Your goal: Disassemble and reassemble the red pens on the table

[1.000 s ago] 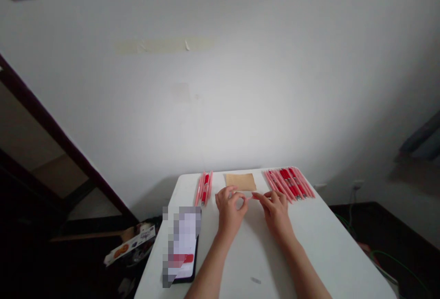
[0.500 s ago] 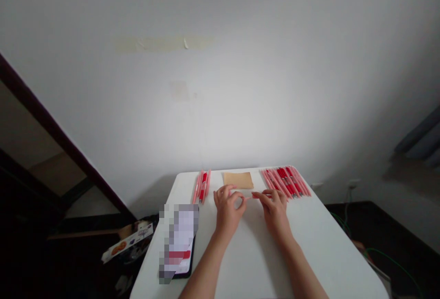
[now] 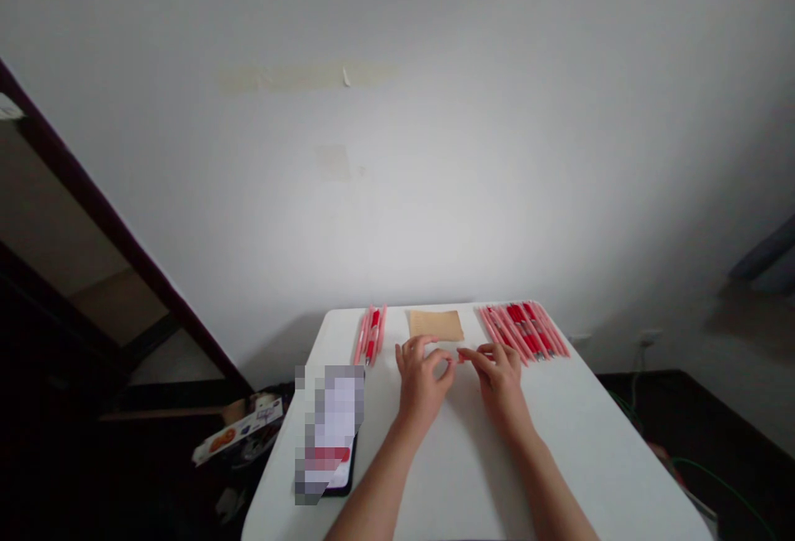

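Over the middle of the white table, my left hand (image 3: 426,379) pinches thumb and index finger into a ring, closed on the pink end of a slim pen piece. Its other fingers are raised and curled. Right beside it, my right hand (image 3: 500,379) is closed round a red and pink pen (image 3: 460,355), with its tip showing at the fingertips. The two pinches almost meet, and whether both hold one pen or two separate parts is too small to tell. Just beyond my left fingers lies a tan paper card (image 3: 436,325).
Several pink and red pens (image 3: 522,330) lie side by side at the table's back right. A smaller group of pens (image 3: 371,334) lies at the back left. A phone (image 3: 339,433), partly blurred, rests near the left edge of the white table (image 3: 453,475). A wall stands behind.
My fingertips have come closer together, and the pink length that showed between them is now mostly covered. The view has shifted slightly. The pen groups and card lie as before.
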A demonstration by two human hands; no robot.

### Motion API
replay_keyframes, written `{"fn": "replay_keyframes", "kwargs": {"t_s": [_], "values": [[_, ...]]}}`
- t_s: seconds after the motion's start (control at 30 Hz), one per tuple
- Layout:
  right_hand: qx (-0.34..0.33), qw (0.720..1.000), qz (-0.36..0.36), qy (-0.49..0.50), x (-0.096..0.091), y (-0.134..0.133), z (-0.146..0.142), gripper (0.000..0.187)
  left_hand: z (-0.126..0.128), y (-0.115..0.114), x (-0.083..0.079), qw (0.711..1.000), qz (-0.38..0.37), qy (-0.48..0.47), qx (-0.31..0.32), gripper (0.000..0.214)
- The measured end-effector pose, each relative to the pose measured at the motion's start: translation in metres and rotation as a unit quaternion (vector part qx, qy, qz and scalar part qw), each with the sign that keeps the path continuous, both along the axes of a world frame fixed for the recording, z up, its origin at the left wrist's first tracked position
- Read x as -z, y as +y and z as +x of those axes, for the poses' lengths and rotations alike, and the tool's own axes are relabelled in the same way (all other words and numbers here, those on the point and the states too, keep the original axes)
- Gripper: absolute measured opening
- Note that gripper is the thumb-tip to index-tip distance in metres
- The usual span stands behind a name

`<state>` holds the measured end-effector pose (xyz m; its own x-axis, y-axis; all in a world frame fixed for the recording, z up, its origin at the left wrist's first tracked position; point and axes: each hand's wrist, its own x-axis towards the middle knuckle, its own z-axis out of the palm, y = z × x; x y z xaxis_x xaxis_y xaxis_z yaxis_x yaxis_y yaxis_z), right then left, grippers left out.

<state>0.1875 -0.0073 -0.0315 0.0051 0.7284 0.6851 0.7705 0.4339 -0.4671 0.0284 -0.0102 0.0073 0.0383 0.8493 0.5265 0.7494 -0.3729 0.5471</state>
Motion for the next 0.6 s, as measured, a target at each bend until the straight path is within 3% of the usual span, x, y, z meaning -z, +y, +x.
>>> {"fn": "replay_keyframes", "kwargs": {"t_s": [0.2, 0.6], "values": [[0.019, 1.0, -0.004, 0.013, 0.0043, 0.0023, 0.0039, 0.033, -0.0026, 0.0017, 0.0021, 1.0, 0.005, -0.004, -0.028, 0.006], [-0.043, 0.999, -0.016, 0.025, 0.0039, 0.0015, 0.0002, 0.029, -0.0009, 0.0023, 0.0031, 1.0, 0.001, 0.003, -0.001, 0.007]]}}
